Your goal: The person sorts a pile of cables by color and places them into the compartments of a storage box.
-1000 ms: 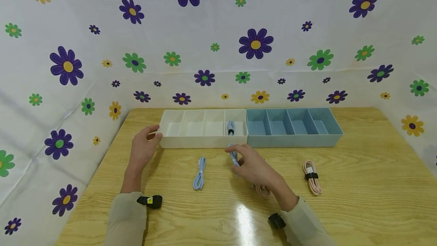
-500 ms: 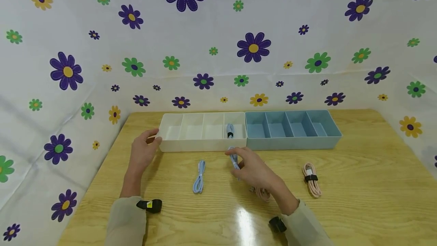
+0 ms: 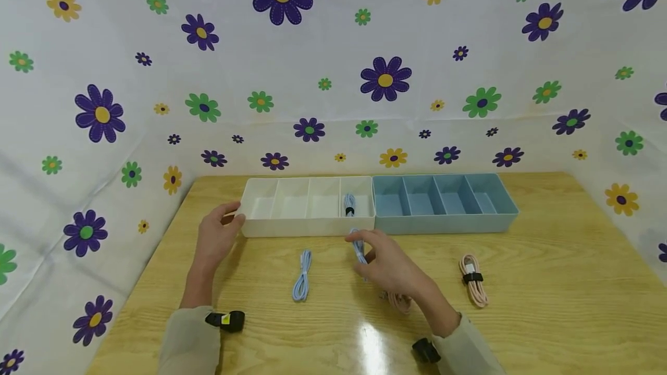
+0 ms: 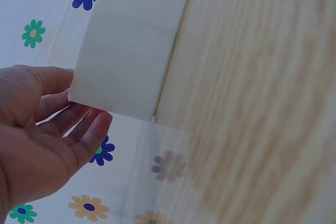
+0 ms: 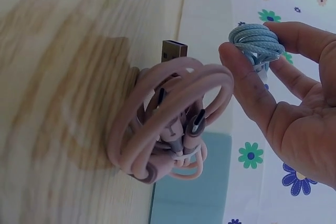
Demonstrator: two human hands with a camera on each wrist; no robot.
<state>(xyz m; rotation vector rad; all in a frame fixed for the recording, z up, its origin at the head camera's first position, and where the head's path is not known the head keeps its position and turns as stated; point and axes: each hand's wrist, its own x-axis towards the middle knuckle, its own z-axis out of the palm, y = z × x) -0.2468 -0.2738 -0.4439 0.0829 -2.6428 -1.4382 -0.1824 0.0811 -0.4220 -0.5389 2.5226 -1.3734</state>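
Note:
My right hand (image 3: 388, 262) pinches a coiled light-blue cable (image 5: 257, 43) between thumb and fingers, in front of the white divided box (image 3: 307, 228). Relaxed fingers of my left hand (image 3: 216, 239) touch the left end of that box, and the left wrist view shows them at its corner (image 4: 115, 66). One blue cable with a black strap (image 3: 350, 204) lies in the box's rightmost compartment. Another blue cable (image 3: 302, 276) lies on the table between the hands. Below my right hand is a pink cable bundle (image 5: 168, 124) with metal plugs, partly hidden in the head view.
A blue divided box (image 3: 445, 224) stands end to end with the white one along the back of the wooden table (image 3: 552, 271). Further right lies a pink cable with a black strap (image 3: 473, 281). Flower-printed cloth (image 3: 333, 45) rises behind and at both sides.
The whole scene sits slightly lower in the head view. Both hands keep their places beside the white box, and the right still holds the blue cable.

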